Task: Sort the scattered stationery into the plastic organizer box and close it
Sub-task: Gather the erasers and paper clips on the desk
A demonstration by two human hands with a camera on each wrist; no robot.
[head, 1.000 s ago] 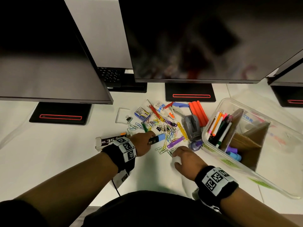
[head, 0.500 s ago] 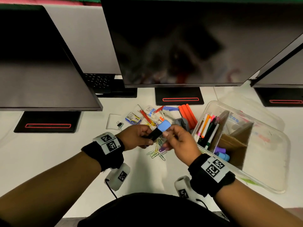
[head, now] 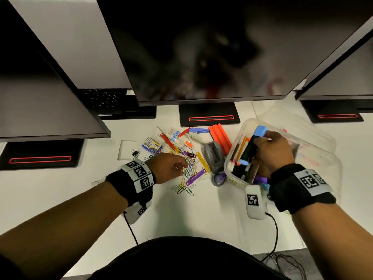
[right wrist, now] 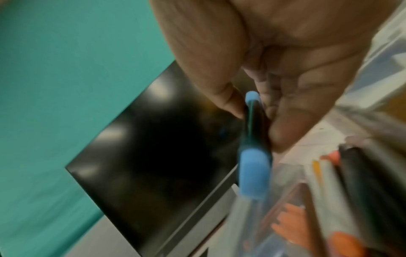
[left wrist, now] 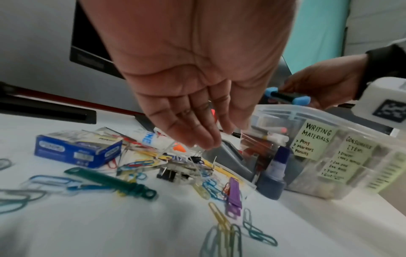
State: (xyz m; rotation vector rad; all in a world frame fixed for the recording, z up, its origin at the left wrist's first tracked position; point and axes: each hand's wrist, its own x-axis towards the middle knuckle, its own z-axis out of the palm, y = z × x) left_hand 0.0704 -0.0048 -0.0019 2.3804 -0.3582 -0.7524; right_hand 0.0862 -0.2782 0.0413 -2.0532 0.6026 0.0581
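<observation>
My right hand (head: 260,143) pinches a black marker with blue caps (head: 250,147) and holds it just over the pens standing in the left compartment of the clear organizer box (head: 235,179). The same marker (right wrist: 252,156) shows between thumb and fingers in the right wrist view. The box (left wrist: 329,156) carries labels reading "Writing materials" and "Consumable items". My left hand (head: 181,164) reaches down into the scattered paper clips (head: 187,174). Its fingers (left wrist: 197,132) are straight, with the tips on the heap of clips and a clear packet.
On the white desk lie a blue staple box (head: 151,146), a grey dispenser (head: 214,156), orange sticks (head: 220,136), a purple ink bottle (head: 219,178), coloured fasteners (head: 194,176) and a binder clip (head: 135,153). Monitor stands (head: 210,118) line the back; the box lid (head: 292,122) lies behind the box.
The marker passed from my left hand to my right, which carried it right over the box. My left hand dropped back to the paper clips.
</observation>
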